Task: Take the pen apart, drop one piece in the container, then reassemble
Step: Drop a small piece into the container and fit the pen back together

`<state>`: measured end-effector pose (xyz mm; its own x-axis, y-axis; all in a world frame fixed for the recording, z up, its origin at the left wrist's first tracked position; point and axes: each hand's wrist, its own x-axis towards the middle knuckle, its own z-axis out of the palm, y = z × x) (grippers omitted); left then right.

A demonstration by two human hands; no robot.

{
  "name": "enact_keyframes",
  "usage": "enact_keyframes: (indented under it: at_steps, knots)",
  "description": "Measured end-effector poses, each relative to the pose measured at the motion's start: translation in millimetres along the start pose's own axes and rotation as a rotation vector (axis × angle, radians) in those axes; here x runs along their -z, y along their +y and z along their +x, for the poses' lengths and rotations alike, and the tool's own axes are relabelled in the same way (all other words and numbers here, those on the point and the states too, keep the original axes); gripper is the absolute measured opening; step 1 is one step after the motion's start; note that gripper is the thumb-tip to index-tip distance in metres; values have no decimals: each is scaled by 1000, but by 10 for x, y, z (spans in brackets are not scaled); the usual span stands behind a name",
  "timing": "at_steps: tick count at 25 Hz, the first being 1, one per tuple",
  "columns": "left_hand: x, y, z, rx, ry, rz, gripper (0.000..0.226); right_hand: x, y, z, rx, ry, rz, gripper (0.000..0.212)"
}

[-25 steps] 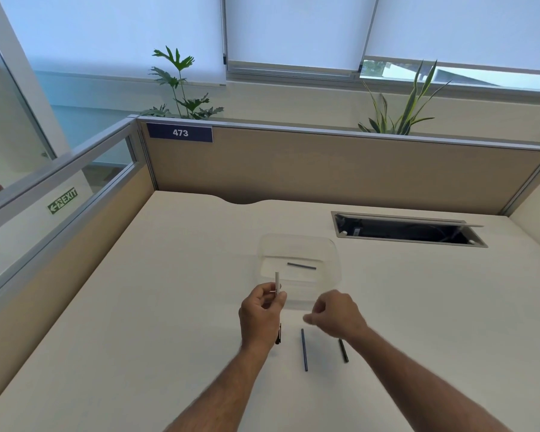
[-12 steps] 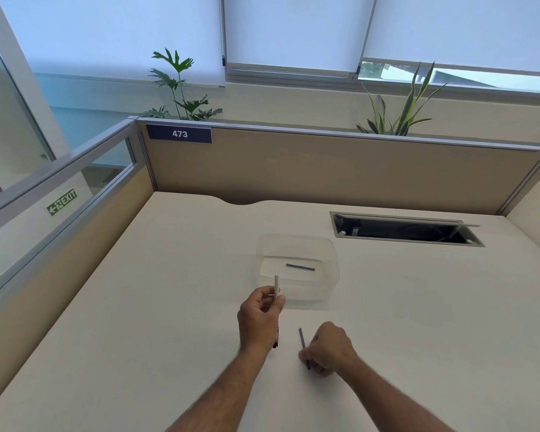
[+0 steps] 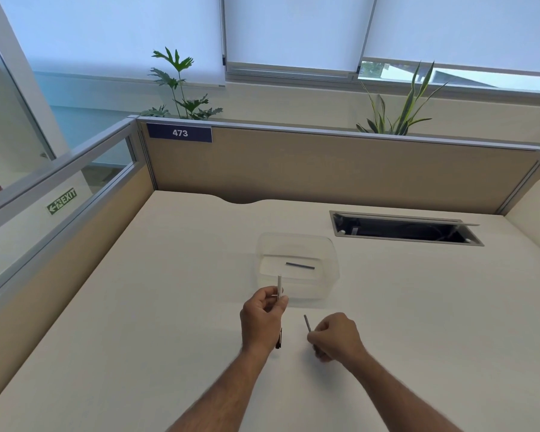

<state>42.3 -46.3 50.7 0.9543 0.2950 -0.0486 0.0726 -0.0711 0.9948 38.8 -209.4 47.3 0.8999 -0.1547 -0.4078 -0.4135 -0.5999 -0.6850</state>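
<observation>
The left hand (image 3: 262, 319) is gripping a thin white pen tube (image 3: 280, 286) between thumb and curled fingers, and the tube is standing almost upright, pointing to 12 o'clock. A dark pen piece (image 3: 278, 338) is showing just below this hand, at its 5 o'clock side; I cannot tell if the hand is holding it or if it is lying on the desk (image 3: 138, 307). The right hand (image 3: 335, 336) is pinching a thin dark rod (image 3: 307, 323) with curled fingers, and the free end of the rod is pointing to 11 o'clock. The two hands are staying near each other but apart. The clear plastic container (image 3: 296, 244) is standing on the desk at 12 o'clock from the hands, just beyond the tip of the white tube. One dark pen piece (image 3: 300, 265) is lying flat inside it on the bottom, nearly crosswise. An open cable slot (image 3: 406, 229) is sitting in the desk at 2 o'clock from the container
</observation>
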Motion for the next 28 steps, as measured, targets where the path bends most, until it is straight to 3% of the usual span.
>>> enact_keyframes:
  at_steps: [4,8,13,21,28]
  knots:
    - [-6,3,-9,-13,-16,14,12,153,-95,11,-13,-52,430,13]
    - [-19,14,-29,-35,-45,25,12,289,-343,-51,51,-102,665,11]
    - [-65,19,-45,-74,-68,25,17,385,-631,-138,215,-34,884,20]
    - [-79,53,-70,-105,-84,28,31,378,-773,-144,379,49,851,12]
    - [-69,22,-61,-126,-81,40,24,335,-746,-124,436,68,758,12]
